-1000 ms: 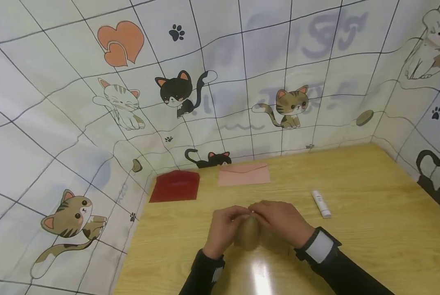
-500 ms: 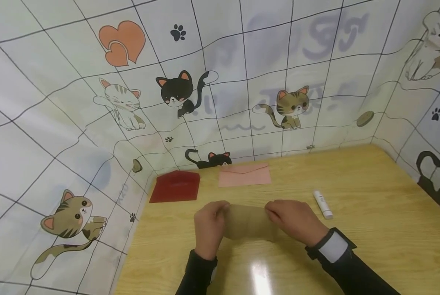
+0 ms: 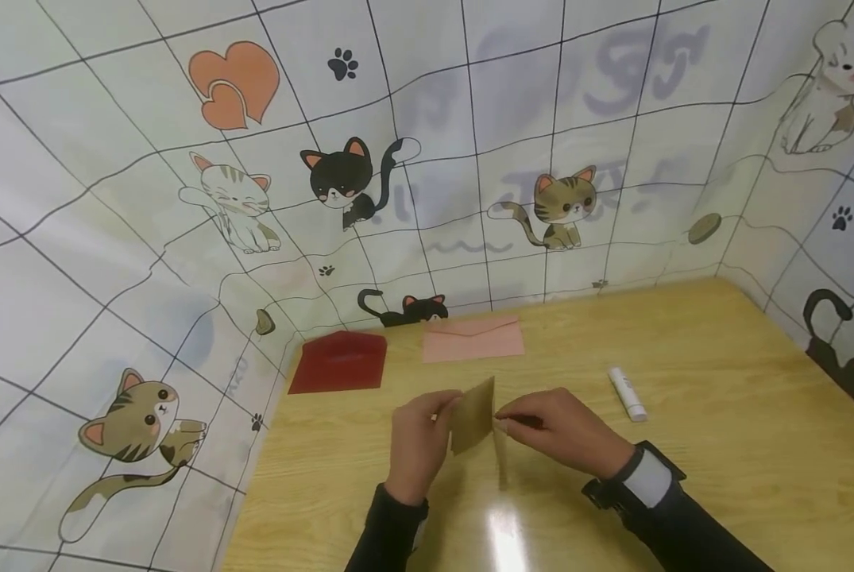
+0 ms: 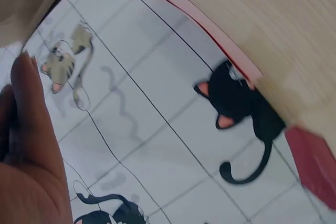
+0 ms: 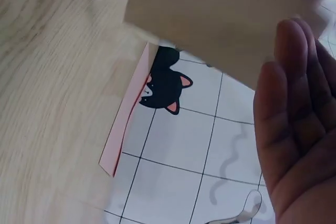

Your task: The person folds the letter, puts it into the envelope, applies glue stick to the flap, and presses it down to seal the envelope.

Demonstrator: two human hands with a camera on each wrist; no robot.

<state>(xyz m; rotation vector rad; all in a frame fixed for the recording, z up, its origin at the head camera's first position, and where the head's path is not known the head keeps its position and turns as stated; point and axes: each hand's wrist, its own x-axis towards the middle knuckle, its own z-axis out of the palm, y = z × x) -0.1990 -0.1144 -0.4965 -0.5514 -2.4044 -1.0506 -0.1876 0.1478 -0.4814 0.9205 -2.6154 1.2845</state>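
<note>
A: Fingers?
B: Left hand point(image 3: 419, 445): thumb and bent fingers closed on the left side of a flat, brown rectangular paper piece point(image 3: 473, 418). Right hand point(image 3: 569, 435): thumb and index tips together, pinching its right edge.
A: Position of the paper?
B: Raised over the pale wood-grain table point(image 3: 720, 357), between the hands, tilted; a narrow strip shows below its right edge.
A: Surroundings?
B: White capped tube point(image 3: 627, 394) lying beyond the right hand. Pink paper envelope point(image 3: 473, 340) near the far edge; dark red paper envelope point(image 3: 339, 362) left of it. Behind, a white cat-printed sheet point(image 3: 441, 103).
</note>
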